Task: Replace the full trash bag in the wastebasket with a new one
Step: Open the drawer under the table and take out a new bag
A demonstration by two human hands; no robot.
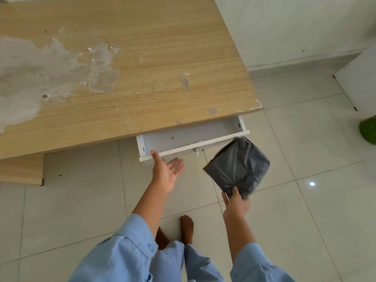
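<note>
A folded dark grey trash bag [238, 163] hangs in the air just in front of the right end of a white drawer [221, 140]. My right hand [236, 202] is shut on the bag's lower corner. The drawer stands pulled out from under the wooden desk and its visible inside looks bare. My left hand [166, 169] is open, palm up, with the thumb against the drawer's front panel near its left end. No wastebasket is in view.
The wooden desk [122, 68] with peeled veneer fills the upper left. White tiled floor [305, 200] lies below and to the right. A white cabinet [360, 82] and a green object [368, 129] sit at the right edge. My bare feet [183, 228] stand below the drawer.
</note>
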